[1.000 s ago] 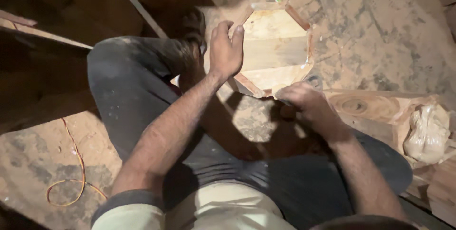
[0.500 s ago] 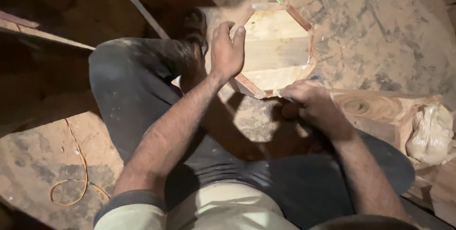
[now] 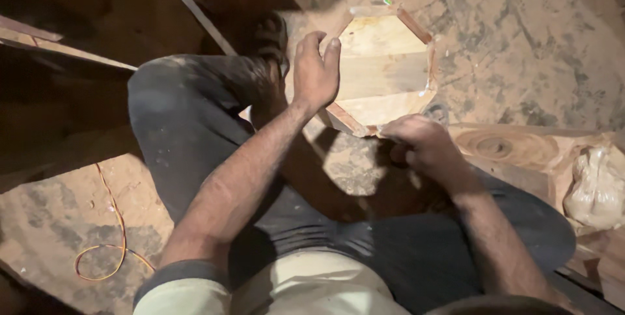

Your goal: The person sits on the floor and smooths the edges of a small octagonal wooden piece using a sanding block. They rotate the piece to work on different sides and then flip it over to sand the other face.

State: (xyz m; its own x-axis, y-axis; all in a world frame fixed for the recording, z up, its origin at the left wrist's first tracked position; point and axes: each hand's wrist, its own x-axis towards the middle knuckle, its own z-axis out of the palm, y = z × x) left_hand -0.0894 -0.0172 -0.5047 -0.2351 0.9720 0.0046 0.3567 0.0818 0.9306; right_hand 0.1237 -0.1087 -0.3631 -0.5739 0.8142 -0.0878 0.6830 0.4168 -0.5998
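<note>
Left hand [image 3: 315, 71] is gripping the octagonal wooden panel [image 3: 384, 71] at its left edge, fingers curled over; right hand [image 3: 416, 146] is pinching its near corner (contents hidden).

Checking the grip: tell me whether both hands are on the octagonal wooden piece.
Yes: the left hand grips the left edge of the octagonal wooden piece, and the right hand touches its lower corner.
</note>
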